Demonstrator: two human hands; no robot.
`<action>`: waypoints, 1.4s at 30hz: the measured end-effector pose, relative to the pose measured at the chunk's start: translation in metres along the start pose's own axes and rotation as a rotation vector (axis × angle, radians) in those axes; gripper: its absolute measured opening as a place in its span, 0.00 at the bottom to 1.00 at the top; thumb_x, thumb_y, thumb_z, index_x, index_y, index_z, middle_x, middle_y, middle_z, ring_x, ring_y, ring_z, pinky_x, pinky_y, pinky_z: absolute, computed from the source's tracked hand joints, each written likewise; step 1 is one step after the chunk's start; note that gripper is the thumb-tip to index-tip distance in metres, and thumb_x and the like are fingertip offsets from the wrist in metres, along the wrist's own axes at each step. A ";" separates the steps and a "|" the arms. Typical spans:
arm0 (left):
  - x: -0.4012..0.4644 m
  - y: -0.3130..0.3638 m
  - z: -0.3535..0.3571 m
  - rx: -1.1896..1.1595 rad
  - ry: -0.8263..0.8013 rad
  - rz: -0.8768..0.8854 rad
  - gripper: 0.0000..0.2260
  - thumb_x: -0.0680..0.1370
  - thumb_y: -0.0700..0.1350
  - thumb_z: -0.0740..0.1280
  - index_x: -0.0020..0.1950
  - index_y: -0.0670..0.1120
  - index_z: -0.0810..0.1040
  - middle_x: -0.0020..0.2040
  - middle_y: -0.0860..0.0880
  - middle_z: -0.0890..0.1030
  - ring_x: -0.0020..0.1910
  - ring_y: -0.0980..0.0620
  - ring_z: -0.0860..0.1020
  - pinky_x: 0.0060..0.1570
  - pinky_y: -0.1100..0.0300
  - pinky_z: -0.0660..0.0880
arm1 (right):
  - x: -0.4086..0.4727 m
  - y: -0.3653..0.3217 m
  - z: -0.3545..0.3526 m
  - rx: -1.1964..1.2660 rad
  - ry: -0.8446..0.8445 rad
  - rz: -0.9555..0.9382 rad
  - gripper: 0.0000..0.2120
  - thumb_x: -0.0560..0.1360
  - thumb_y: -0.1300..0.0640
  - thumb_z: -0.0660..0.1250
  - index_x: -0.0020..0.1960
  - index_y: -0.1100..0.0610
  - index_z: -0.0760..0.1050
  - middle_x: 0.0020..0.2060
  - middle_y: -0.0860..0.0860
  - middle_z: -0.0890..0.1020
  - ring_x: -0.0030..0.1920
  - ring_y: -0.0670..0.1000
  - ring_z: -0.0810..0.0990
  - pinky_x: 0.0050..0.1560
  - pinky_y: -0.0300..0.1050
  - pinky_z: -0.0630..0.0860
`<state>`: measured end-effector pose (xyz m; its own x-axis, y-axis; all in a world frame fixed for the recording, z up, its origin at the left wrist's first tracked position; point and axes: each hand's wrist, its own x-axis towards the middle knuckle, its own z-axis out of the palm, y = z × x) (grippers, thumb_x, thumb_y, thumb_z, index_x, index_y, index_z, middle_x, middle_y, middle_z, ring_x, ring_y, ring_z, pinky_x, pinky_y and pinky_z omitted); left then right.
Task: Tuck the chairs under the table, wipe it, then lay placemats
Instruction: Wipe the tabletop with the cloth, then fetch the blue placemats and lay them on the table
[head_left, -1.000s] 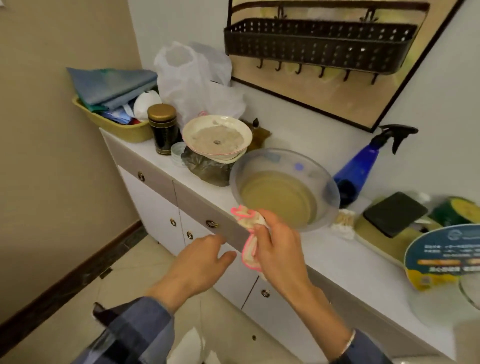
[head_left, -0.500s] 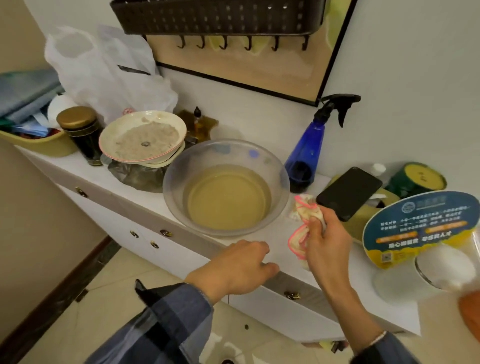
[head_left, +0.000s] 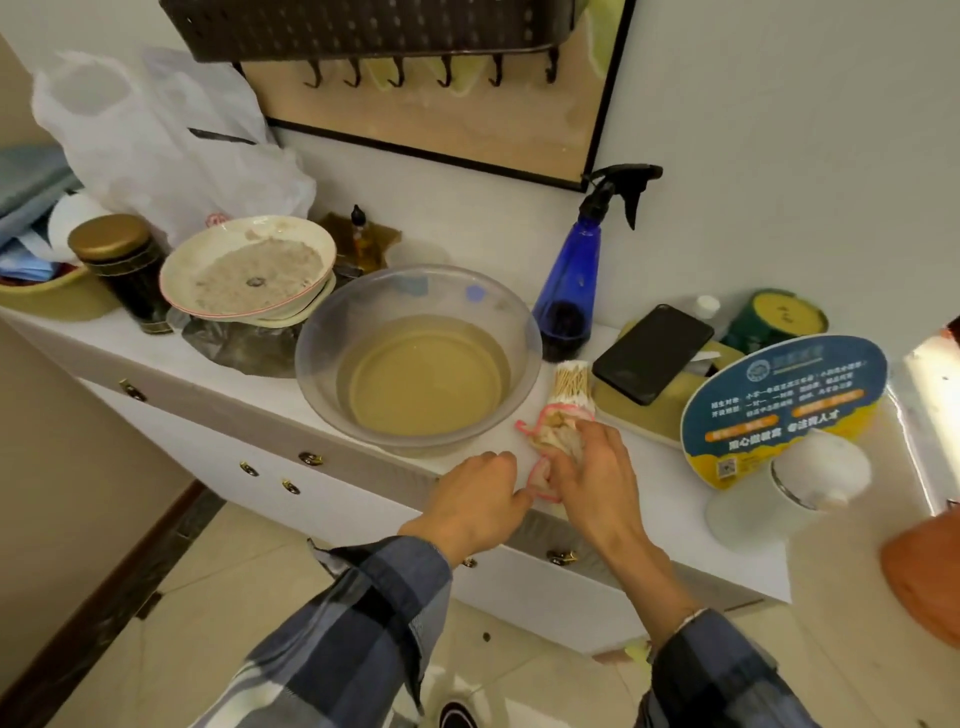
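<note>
we stand at a white desk (head_left: 670, 483) set against the wall, both hands out over its near edge. our right hand (head_left: 592, 478) is closed around a bunched cloth (head_left: 550, 439), white with a pink border, holding it on the desk just right of a clear plastic basin (head_left: 415, 358) of yellowish water. our left hand (head_left: 480, 501) sits beside it with its fingers curled loosely, the fingertips touching the lower fold of the cloth; it grips nothing that we can make out. just beyond the cloth lies a bundle of cotton swabs (head_left: 571, 379), and whether the cloth touches it we cannot tell. a blue spray bottle (head_left: 569, 291) with a black trigger stands behind the swabs, near the wall. to the right a black phone (head_left: 652, 353) rests on a yellow box (head_left: 654, 410), with a round blue and yellow printed fan (head_left: 784, 405) leaning in front and a white lidded cup (head_left: 800, 483) nearer us. left of the basin a cream bowl (head_left: 247, 267) with pale residue sits stacked on another, then a dark jar with a gold lid (head_left: 122, 270), and a white plastic bag (head_left: 156, 140) behind them. a dark perforated rack with hooks (head_left: 374, 26) hangs on the wall above. plaid sleeves (head_left: 337, 639) cover both forearms.
</note>
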<state>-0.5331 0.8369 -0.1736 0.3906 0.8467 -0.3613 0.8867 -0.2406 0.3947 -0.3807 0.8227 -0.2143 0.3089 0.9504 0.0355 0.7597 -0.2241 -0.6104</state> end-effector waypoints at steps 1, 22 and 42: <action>-0.005 0.001 0.000 -0.005 -0.003 0.009 0.19 0.82 0.53 0.59 0.68 0.43 0.72 0.64 0.42 0.76 0.63 0.41 0.74 0.57 0.50 0.73 | -0.008 -0.001 -0.006 0.011 0.034 -0.003 0.19 0.78 0.54 0.66 0.68 0.57 0.71 0.62 0.55 0.75 0.61 0.57 0.75 0.60 0.51 0.75; -0.194 -0.225 -0.063 -0.141 0.070 -0.348 0.22 0.82 0.56 0.60 0.70 0.44 0.71 0.66 0.43 0.76 0.63 0.43 0.75 0.63 0.48 0.73 | -0.126 -0.259 0.100 0.247 -0.253 -0.525 0.07 0.78 0.52 0.66 0.54 0.51 0.78 0.48 0.42 0.80 0.51 0.43 0.78 0.53 0.44 0.77; -0.119 -0.466 -0.176 -0.439 0.322 -0.583 0.23 0.77 0.59 0.60 0.66 0.47 0.74 0.61 0.46 0.80 0.56 0.46 0.78 0.51 0.56 0.73 | 0.034 -0.502 0.270 0.263 -0.464 -0.627 0.15 0.78 0.50 0.66 0.62 0.54 0.75 0.59 0.49 0.78 0.57 0.49 0.77 0.56 0.48 0.75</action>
<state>-1.0365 0.9320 -0.1660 -0.2565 0.8902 -0.3766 0.7213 0.4356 0.5385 -0.9062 1.0256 -0.1202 -0.4399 0.8876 0.1366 0.5356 0.3815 -0.7534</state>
